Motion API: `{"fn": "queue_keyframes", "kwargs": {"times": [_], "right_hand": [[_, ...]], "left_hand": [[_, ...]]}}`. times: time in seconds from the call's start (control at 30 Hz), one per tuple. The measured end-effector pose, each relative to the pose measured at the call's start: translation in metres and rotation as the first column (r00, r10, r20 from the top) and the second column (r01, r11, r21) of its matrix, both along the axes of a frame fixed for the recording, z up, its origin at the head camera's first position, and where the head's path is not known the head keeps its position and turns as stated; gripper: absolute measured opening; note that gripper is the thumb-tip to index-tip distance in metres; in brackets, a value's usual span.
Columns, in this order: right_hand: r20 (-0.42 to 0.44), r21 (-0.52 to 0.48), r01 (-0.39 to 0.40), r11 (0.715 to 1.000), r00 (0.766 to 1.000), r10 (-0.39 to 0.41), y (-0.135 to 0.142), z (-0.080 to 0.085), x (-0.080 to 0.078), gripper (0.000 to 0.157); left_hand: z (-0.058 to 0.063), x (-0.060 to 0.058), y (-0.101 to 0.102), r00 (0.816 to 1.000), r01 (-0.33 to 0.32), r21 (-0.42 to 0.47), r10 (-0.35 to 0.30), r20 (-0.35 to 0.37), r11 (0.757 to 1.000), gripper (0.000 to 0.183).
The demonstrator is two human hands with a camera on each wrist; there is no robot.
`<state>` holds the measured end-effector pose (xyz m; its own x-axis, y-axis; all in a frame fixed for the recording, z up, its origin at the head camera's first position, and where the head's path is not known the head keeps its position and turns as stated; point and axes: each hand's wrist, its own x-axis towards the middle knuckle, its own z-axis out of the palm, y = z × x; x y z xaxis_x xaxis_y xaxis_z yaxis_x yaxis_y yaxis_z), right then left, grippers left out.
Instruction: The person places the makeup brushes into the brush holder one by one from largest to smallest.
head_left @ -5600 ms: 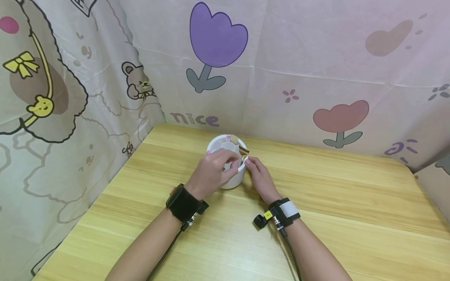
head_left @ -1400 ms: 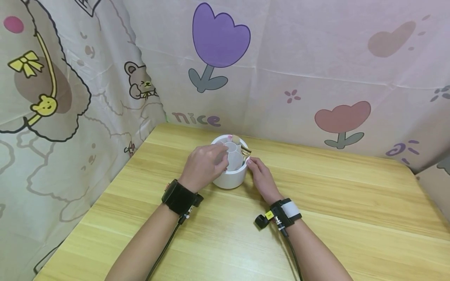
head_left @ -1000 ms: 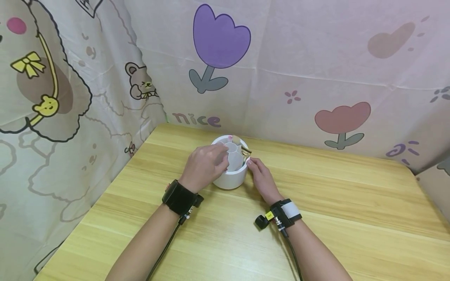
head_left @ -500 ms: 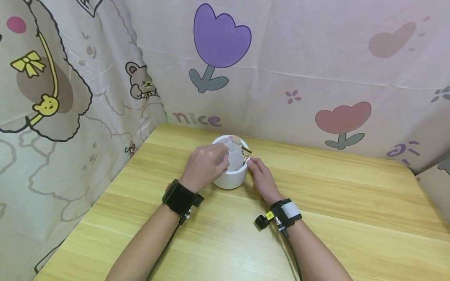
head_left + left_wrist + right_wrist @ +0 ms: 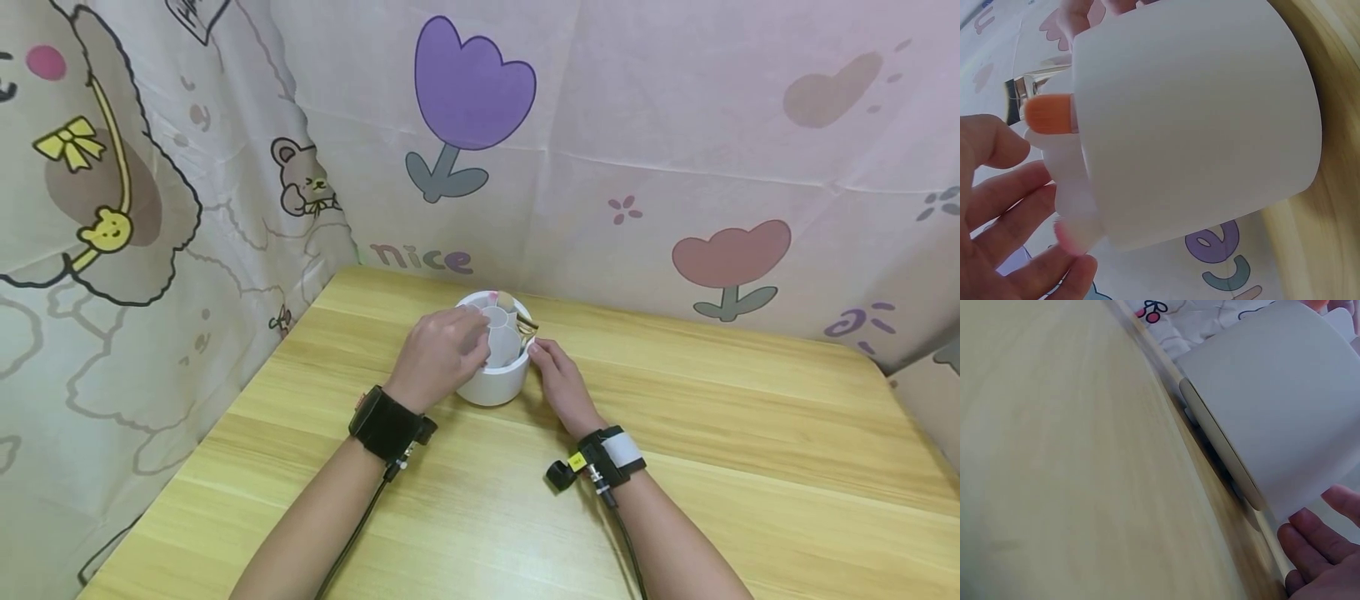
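A white round makeup brush holder (image 5: 492, 387) with a scalloped, compartmented insert (image 5: 504, 343) stands upright on the table. My left hand (image 5: 442, 354) reaches over its left side; thumb and fingers pinch at the insert's upper edge, though the exact contact is partly hidden. In the left wrist view, an orange-bristled brush (image 5: 1050, 114) sticks out near the thumb, and a pink-tipped brush (image 5: 1071, 236) is by the lower fingers. My right hand (image 5: 562, 383) grips the holder's right side, thumb at the rim. Gold-and-black makeup brushes (image 5: 527, 323) lean at the back right.
The wooden table (image 5: 735, 467) carries the holder near its back edge. Printed cloth (image 5: 600, 125) hangs behind and along the left. A black camera strap with a cable sits on each wrist.
Compared with several seconds ago, my left hand has shifted left, uncovering more of the insert. Over the last second, both hands and the holder stay put; only the head view shifts slightly.
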<state>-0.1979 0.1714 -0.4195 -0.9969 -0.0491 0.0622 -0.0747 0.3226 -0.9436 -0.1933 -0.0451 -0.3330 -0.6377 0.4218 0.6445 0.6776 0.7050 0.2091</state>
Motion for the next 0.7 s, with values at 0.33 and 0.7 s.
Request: {"fn": "queue_keyframes", "kwargs": {"times": [0.33,0.7], "right_hand": [[-0.01,-0.056,0.038,0.998,0.999,-0.039,0.019,-0.014,-0.007,0.054],[0.083,-0.076,0.027,0.997,0.996,-0.021,0.032,-0.031,-0.01,0.068]], "left_hand": [[-0.014,-0.015,0.017,0.997,0.053,0.029,-0.055,0.049,0.998,0.019],[-0.051,-0.014,0.012,0.989,0.0,0.028,-0.004,0.146,1.0,0.025]]}}
